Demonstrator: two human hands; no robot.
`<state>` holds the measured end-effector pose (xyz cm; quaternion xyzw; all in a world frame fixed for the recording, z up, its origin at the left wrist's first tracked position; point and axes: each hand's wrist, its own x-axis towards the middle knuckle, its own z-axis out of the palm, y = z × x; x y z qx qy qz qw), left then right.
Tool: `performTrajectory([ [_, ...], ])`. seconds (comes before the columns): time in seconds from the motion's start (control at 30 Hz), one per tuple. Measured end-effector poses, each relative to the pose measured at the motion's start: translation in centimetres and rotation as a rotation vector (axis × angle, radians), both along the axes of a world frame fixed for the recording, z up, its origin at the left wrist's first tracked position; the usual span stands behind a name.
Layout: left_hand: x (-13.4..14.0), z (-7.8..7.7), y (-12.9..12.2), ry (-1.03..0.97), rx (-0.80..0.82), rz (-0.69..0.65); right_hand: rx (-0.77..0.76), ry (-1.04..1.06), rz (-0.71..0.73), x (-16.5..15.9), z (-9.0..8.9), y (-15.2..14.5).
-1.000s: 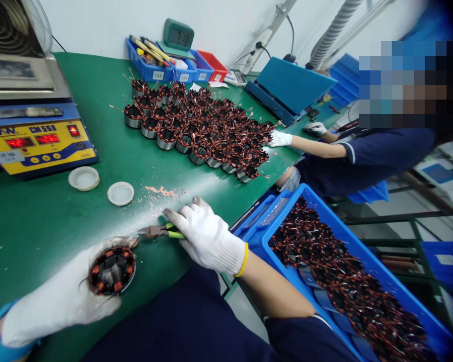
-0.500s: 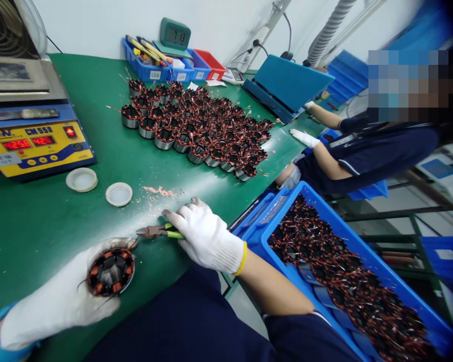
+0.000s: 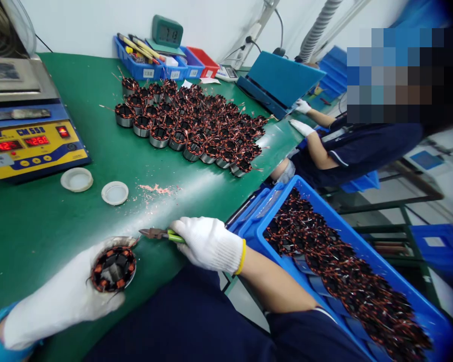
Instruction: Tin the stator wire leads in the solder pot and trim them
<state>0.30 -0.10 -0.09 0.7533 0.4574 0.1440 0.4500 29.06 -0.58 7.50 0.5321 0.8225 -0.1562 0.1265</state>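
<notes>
My left hand (image 3: 71, 286), in a white glove, is wrapped round a motor stator (image 3: 113, 269) with copper windings and black insulation. The stator's open ring faces up toward me. In my gloved right hand (image 3: 207, 241) is a pair of cutting pliers (image 3: 160, 234) with green handles, its dark jaws pointing left. The tips of the jaws come close to the end of my left fingers, just above the stator's upper right edge; whether they touch a wire there I cannot tell. Copper-coloured scraps (image 3: 156, 189) lie scattered on the green table (image 3: 196, 198) beyond.
Rows of stators (image 3: 184, 123) stand at the table's back. Two white dishes (image 3: 114, 193) lie near a yellow-fronted heating unit (image 3: 35, 143). A blue crate (image 3: 262, 236) full of stators is at my right. Past it sits a co-worker with gloved hands (image 3: 302, 126) beside a teal panel (image 3: 285, 78).
The fingers of my right hand have closed further round the pliers' green handles. The stator is still in my left hand, and the whole view has shifted slightly.
</notes>
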Motion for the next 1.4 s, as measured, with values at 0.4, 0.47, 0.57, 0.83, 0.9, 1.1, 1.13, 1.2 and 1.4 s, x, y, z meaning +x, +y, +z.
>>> performTrajectory([
  [0.4, 1.9, 3.6, 0.5, -0.238, -0.369, 0.244, 0.266, -0.224, -0.172, 0.2, -2.1, 0.3],
  [0.47, 2.1, 4.0, 0.3, -0.308, -0.382, 0.279, 0.26, -0.218, -0.176, -0.1, -2.0, 0.2],
  [0.57, 2.5, 4.3, -0.1, -0.283, -0.373, 0.361, 0.25, -0.22, -0.176, -0.4, -1.9, 0.3],
  [0.83, 4.0, 4.5, -0.3, -0.388, -0.44, 0.692, 0.246, -0.219, -0.227, -0.9, -1.9, 0.5],
  [0.9, 4.2, 4.6, -0.4, -0.407, -0.442, 0.739, 0.237, -0.223, -0.232, -1.0, -1.8, 0.4],
  [1.1, 4.4, 4.3, -0.7, -0.373, -0.376, 0.792, 0.298, -0.17, -0.247, -0.7, -2.5, 0.5],
  [1.13, 4.4, 4.1, -0.7, -0.372, -0.358, 0.792, 0.315, -0.151, -0.252, -0.5, -2.8, 0.6],
  [1.2, 4.4, 3.8, -0.7, -0.355, -0.31, 0.788, 0.339, -0.114, -0.269, -0.3, -3.4, 0.9],
  [1.4, 5.3, 4.1, -0.8, -0.243, -0.182, 0.715, 0.541, 0.327, -0.199, 0.3, -3.5, 0.2],
])
